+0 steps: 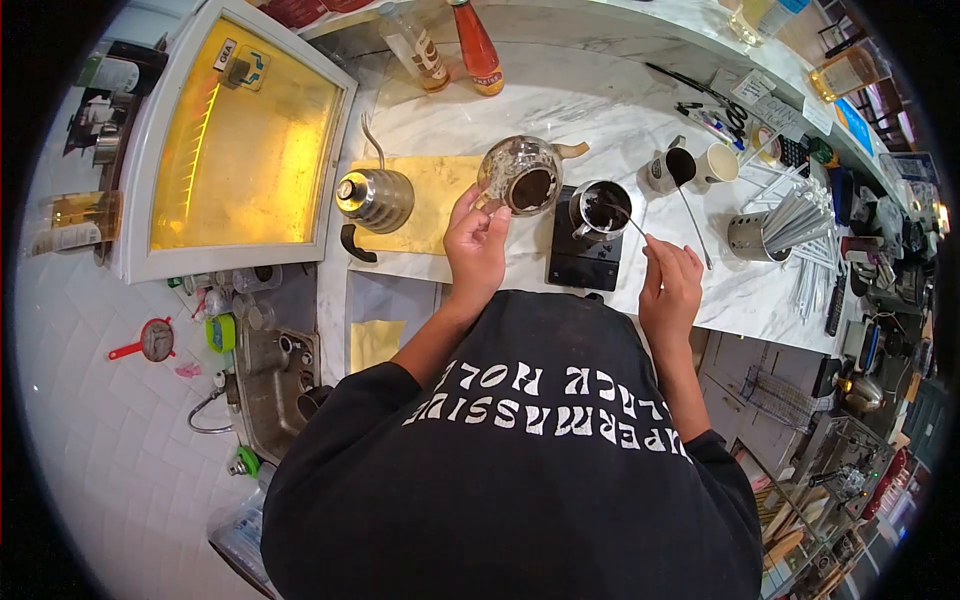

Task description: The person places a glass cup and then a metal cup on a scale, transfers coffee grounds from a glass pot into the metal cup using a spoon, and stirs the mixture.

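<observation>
My left hand point(477, 243) grips the rim of a glass vessel point(515, 165) with a wooden handle, tilted so its dark opening faces me. Between the fingers of my right hand point(670, 275) is a thin metal spoon point(637, 229), whose far end reaches into a metal cup point(582, 212) holding dark contents. That cup stands on a black scale point(583, 268), just right of the glass vessel. Farther right are another metal cup point(659, 175) and a cream paper cup point(717, 163). A long metal stirrer point(697, 230) leans out of the second metal cup.
At the left, a gooseneck kettle point(385, 200) stands on a yellow cloth point(438, 190), beside a lit glass-door cabinet point(245, 140). Two bottles, one red point(478, 50), stand at the back. On the right is a metal holder point(750, 238) of straws. A sink point(270, 385) lies lower left.
</observation>
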Demonstrator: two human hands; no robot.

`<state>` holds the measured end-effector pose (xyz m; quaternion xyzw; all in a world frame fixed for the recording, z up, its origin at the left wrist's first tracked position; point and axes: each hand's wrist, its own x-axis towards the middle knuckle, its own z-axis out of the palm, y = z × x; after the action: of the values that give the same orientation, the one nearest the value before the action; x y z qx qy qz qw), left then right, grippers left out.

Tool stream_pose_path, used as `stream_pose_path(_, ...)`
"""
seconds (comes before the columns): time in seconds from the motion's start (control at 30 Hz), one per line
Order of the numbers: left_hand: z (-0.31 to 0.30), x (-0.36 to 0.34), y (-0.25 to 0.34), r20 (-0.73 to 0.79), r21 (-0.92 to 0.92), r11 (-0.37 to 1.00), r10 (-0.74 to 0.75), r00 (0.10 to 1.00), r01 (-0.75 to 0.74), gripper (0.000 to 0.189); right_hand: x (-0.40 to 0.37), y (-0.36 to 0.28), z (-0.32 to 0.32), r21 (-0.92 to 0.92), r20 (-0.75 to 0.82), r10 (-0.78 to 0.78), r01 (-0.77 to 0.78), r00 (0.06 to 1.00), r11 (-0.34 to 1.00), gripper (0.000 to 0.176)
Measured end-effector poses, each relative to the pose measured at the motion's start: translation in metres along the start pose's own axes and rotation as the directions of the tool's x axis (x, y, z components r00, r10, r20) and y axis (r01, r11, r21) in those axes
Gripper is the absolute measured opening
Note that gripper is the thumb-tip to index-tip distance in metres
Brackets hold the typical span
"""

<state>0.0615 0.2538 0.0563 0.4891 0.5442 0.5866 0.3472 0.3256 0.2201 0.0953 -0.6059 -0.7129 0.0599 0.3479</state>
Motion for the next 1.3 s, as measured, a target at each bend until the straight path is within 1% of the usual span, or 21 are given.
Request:
stream_pose_path(0.1,0.0,0.001,-0.001,0.023,-0.041,0.999,0.007,1.0,-0.006,0.024,0.003,-0.008,-0.006,0.052,-0.067,0.01,-0.007,0.998,0.999,0.022)
stream_pose_path(0.2,-0.004,-0.002,-0.005,0.068,-0.101,0.994,0.042,0.997,-0.035,0.022,0.012,-0.031,-0.023,0.246,-0.166,0.047,-0.004,0.985,0.969,0.024)
stream_pose_path(0.27,0.0,-0.002,0.007,0.08,-0.151,0.987,0.065,0.995,-0.053,0.022,0.024,-0.046,-0.035,0.292,-0.157,-0.032,0.077,0.987,0.953,0.025)
stream_pose_path(0.33,0.001,-0.001,0.012,0.095,-0.159,0.985,0.085,0.992,-0.069,0.023,0.03,-0.053,-0.036,0.331,-0.157,-0.114,0.161,0.981,0.93,0.027)
stream_pose_path(0.47,0.001,-0.002,0.012,0.1,-0.231,0.969,0.114,0.988,-0.089,0.022,0.043,-0.064,-0.019,0.276,-0.047,-0.239,0.242,0.97,0.93,0.028)
stream_pose_path(0.6,-0.001,-0.003,0.017,0.094,-0.142,0.979,0.158,0.983,-0.144,0.024,0.043,-0.067,-0.001,0.195,-0.002,-0.291,0.286,0.957,0.938,0.027)
stream_pose_path(0.77,-0.001,-0.002,0.021,0.074,-0.066,0.967,0.252,0.965,-0.247,0.025,0.042,-0.069,0.0,0.177,0.018,-0.297,0.29,0.955,0.941,0.026)
stream_pose_path(0.8,0.0,-0.001,0.021,0.068,-0.082,0.965,0.254,0.965,-0.248,0.025,0.042,-0.07,-0.001,0.178,0.023,-0.298,0.289,0.954,0.941,0.026)
stream_pose_path(0.9,0.002,0.0,0.02,0.067,-0.105,0.96,0.266,0.962,-0.258,0.026,0.038,-0.067,0.001,0.229,0.045,-0.247,0.231,0.968,0.946,0.025)
stream_pose_path(1.0,0.001,-0.001,0.017,0.098,-0.076,0.956,0.289,0.952,-0.282,0.028,0.034,-0.068,-0.002,0.323,0.122,-0.14,0.094,0.983,0.942,0.023)
stream_pose_path(1.1,0.002,0.001,0.019,0.121,-0.048,0.947,0.32,0.94,-0.316,0.027,0.03,-0.069,-0.004,0.393,0.223,-0.028,-0.063,0.974,0.918,0.021)
stream_pose_path(1.13,0.003,0.001,0.02,0.125,-0.039,0.942,0.335,0.934,-0.333,0.027,0.031,-0.071,-0.006,0.46,0.321,0.094,-0.242,0.942,0.854,0.02)
stream_pose_path(1.17,0.004,0.002,0.021,0.128,-0.029,0.936,0.351,0.928,-0.35,0.027,0.033,-0.076,-0.009,0.504,0.425,0.199,-0.413,0.883,0.759,0.019)
stream_pose_path(1.2,0.004,0.002,0.02,0.132,-0.025,0.935,0.354,0.926,-0.354,0.027,0.035,-0.079,-0.011,0.521,0.53,0.282,-0.57,0.799,0.636,0.019)
stream_pose_path(1.3,0.003,0.002,0.02,0.142,0.001,0.93,0.364,0.92,-0.368,0.026,0.032,-0.067,0.0,0.672,0.608,0.278,-0.669,0.744,0.319,0.021)
